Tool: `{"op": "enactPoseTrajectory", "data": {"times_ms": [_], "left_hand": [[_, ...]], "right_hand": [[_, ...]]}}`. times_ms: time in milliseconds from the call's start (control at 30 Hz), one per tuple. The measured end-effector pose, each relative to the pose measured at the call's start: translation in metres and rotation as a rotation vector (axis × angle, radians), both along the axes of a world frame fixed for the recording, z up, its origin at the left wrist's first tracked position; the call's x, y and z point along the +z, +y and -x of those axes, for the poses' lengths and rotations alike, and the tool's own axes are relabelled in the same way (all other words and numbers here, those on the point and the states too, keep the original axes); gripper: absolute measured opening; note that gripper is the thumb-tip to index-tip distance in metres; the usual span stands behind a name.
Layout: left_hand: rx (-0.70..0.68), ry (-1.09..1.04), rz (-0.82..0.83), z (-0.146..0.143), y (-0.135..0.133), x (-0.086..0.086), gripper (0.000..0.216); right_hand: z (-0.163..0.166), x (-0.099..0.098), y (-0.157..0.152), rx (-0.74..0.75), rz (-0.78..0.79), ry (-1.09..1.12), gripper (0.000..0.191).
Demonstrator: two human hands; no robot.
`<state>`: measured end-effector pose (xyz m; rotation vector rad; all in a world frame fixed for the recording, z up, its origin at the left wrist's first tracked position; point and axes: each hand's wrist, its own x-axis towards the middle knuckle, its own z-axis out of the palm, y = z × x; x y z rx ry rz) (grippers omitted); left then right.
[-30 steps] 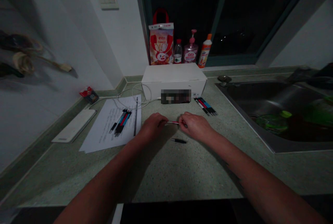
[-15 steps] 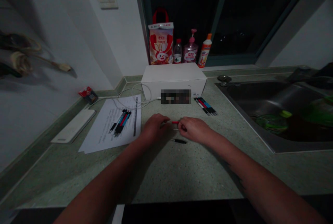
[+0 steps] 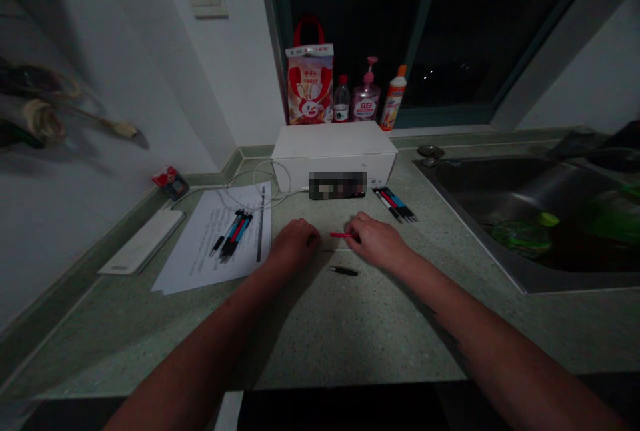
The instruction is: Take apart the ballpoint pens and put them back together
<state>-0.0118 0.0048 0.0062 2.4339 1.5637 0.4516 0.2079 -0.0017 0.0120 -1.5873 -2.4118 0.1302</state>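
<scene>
My right hand [image 3: 375, 237] is closed on a thin red pen barrel [image 3: 341, 235], whose free end points left. To its left, my left hand [image 3: 296, 243] rests near the counter with its fingers curled together; whatever they may pinch is hidden. A gap separates the two hands. Below the barrel lies a thin pale stick like a pen refill [image 3: 337, 250]. Closer to me is a short black pen part [image 3: 345, 271] with a light tip. Several black, blue and red pens [image 3: 234, 234] lie on the paper sheets [image 3: 187, 251] at left.
Another row of pens [image 3: 395, 204] lies right of a phone-like dark object [image 3: 337, 186], partly pixelated. Behind stands a white box [image 3: 335, 144], with bottles [image 3: 367, 101] and a red bag [image 3: 310, 87] beyond. The sink [image 3: 480, 217] is at right, a white power strip [image 3: 143, 242] at left.
My left hand has drawn slightly left, away from the red barrel. My right fingers have shifted, showing more of the barrel and the pale stick on the counter.
</scene>
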Motion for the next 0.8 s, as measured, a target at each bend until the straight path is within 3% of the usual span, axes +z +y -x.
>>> {"op": "enactPoseTrajectory", "data": {"times_ms": [800], "left_hand": [[-0.015,0.171,-0.04,0.0038,0.0039,-0.0001,0.013]], "right_hand": [[0.0047,-0.0013,-0.0022,0.062,-0.017,0.058,0.01]]}}
